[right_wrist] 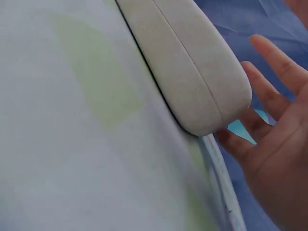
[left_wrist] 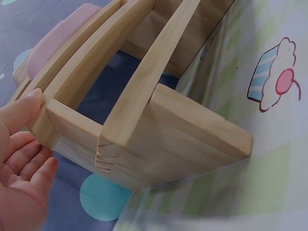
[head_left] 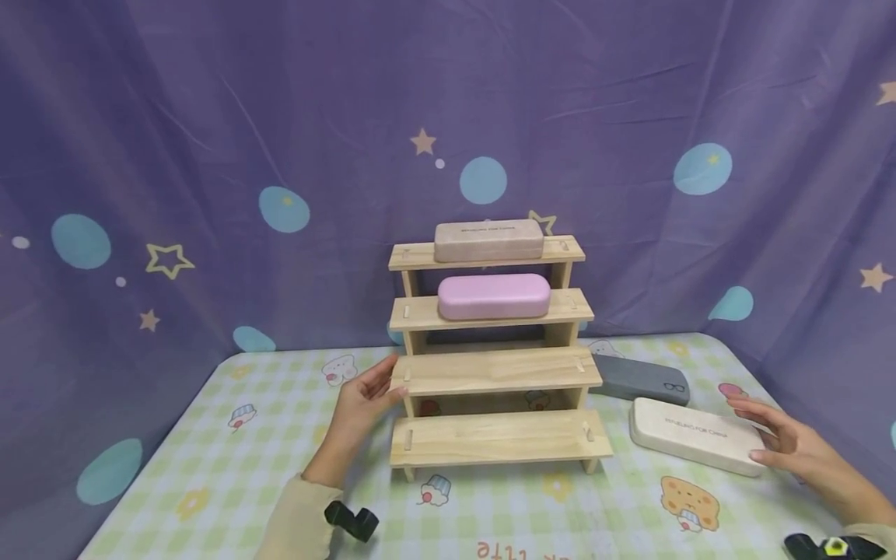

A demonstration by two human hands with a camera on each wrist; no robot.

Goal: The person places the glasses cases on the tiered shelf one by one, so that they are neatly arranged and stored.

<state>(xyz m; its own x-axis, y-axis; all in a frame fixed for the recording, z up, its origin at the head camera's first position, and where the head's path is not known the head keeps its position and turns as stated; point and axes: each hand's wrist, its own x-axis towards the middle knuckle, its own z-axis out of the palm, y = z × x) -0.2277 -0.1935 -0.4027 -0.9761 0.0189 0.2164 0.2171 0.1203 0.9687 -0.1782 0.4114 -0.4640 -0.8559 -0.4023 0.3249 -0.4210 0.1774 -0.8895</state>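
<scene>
A four-tier wooden display shelf point(head_left: 500, 437) stands on the table. My left hand point(head_left: 365, 398) holds the left end of its second board from the bottom; in the left wrist view the thumb point(left_wrist: 33, 98) lies on the board's edge, with the other fingers beyond its end. To the right, a cream glasses case point(head_left: 693, 435) lies flat, lettering on its lid. My right hand point(head_left: 791, 443) is at its right end, fingers spread loosely around that end; in the right wrist view the fingertips point(right_wrist: 248, 67) are right at the rounded end of the case.
A pink case point(head_left: 493, 297) sits on the third board up, and a beige glasses case point(head_left: 488, 241) on the top one. Behind the cream case lies a grey glasses case point(head_left: 640, 379), partly hidden by the shelf. A purple curtain point(head_left: 350, 117) hangs behind the checked tablecloth point(head_left: 280, 435).
</scene>
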